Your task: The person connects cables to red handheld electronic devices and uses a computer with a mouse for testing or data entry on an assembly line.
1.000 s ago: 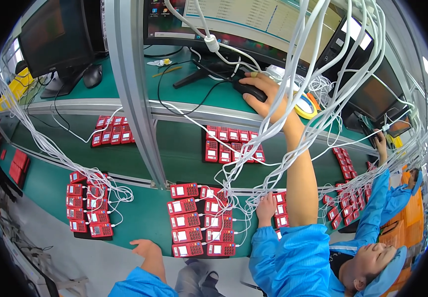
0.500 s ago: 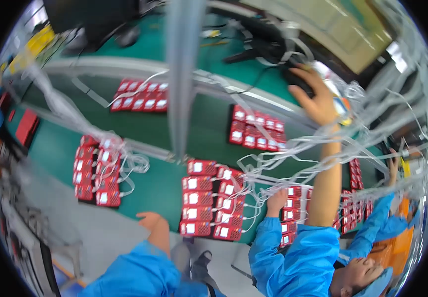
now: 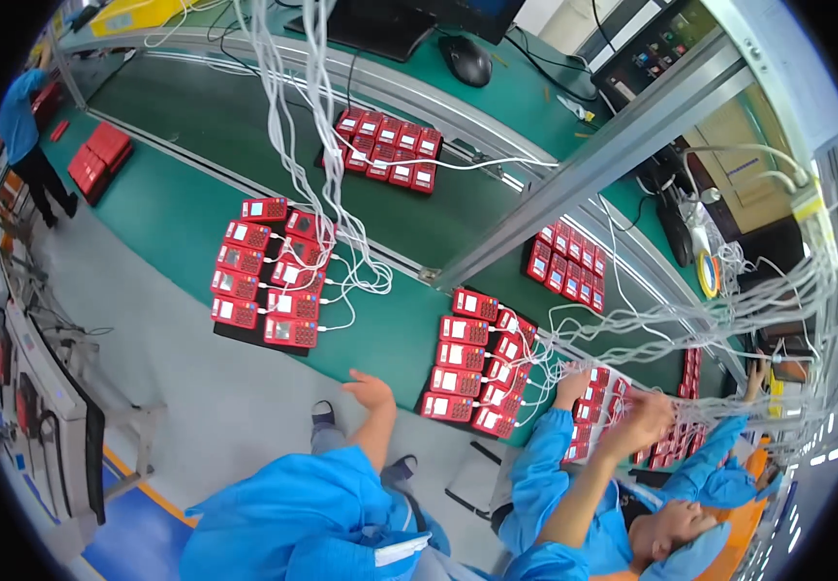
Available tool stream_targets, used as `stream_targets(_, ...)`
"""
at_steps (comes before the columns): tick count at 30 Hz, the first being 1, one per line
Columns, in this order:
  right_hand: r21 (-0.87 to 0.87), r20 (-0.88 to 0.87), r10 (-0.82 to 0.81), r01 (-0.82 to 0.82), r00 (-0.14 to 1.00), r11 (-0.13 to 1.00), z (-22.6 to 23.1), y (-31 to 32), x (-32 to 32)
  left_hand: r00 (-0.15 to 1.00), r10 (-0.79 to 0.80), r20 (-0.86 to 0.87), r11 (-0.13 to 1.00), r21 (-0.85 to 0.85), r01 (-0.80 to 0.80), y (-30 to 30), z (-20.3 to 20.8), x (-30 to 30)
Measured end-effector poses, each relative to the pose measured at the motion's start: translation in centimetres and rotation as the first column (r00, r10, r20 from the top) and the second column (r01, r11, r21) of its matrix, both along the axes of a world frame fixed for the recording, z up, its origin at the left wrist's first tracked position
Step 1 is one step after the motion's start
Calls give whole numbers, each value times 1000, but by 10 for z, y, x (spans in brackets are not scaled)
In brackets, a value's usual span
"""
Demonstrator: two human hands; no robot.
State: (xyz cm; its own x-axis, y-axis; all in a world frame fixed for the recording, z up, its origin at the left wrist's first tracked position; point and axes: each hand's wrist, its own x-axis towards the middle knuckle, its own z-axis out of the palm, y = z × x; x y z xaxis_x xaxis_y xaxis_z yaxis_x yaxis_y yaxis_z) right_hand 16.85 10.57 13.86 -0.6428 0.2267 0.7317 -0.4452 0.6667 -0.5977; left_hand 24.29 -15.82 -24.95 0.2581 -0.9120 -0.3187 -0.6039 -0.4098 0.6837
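Observation:
My left hand (image 3: 371,390) hangs over the table's front edge with its fingers partly stretched and nothing in them. It lies between two groups of red handheld card terminals with small screens and keypads: the left group (image 3: 266,271) and the middle group (image 3: 477,358). White cables are plugged into these terminals. My right hand (image 3: 644,422) is raised on the right, in front of the cables and more red terminals; motion smears its fingers. Far from it, on the upper shelf, is a black mouse (image 3: 673,228).
A co-worker's hand (image 3: 574,387) reaches among the terminals beside my right arm. A metal post (image 3: 574,174) slants across the bench. Hanging white cables (image 3: 322,116) drop onto the left group. More red terminals (image 3: 390,145) stand on the dark green strip behind. Another person (image 3: 22,121) stands far left.
My right hand has let go of the black mouse and drawn back toward me. The view has swung to the right, so the bench shows at a different angle.

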Motion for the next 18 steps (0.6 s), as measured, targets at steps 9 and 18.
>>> stream_targets(9,277,69,992,-958,104,81,190,-307,91,394,-699,-597,185,381,906,-179,-124,228)
stream_targets(18,-738,-134,967,-673,215,48,74,-326,73,846,-438,-305,899,-179,400,-385,-10,278)
